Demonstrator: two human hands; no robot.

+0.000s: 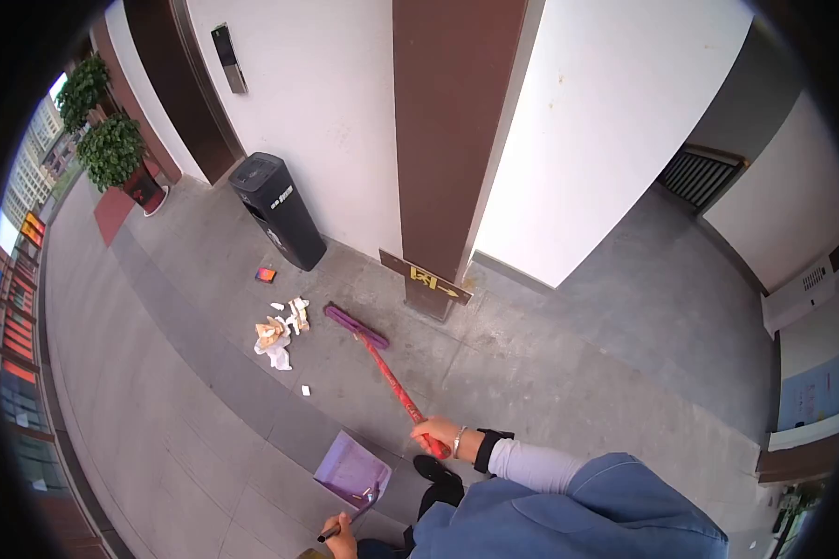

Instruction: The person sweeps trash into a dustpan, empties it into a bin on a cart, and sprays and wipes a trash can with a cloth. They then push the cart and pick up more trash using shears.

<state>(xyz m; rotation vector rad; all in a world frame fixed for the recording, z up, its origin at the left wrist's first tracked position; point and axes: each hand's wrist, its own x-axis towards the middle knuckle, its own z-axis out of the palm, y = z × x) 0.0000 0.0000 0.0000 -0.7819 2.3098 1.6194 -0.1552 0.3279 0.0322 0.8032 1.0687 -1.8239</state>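
Grey paving (569, 345) runs beneath a white wall with a black bin (278, 210) standing against it. Scraps of litter (280, 331) lie just beside the purple head of a red-handled broom (382, 363), whose handle is gripped by the right hand (436, 434). A purple dustpan (352, 468) is held by its thin handle, apparently, in the closed left hand (339, 538).

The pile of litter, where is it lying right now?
In the head view, the litter pile lies on the grey pavement left of centre, just left of the broom head and in front of the black bin.
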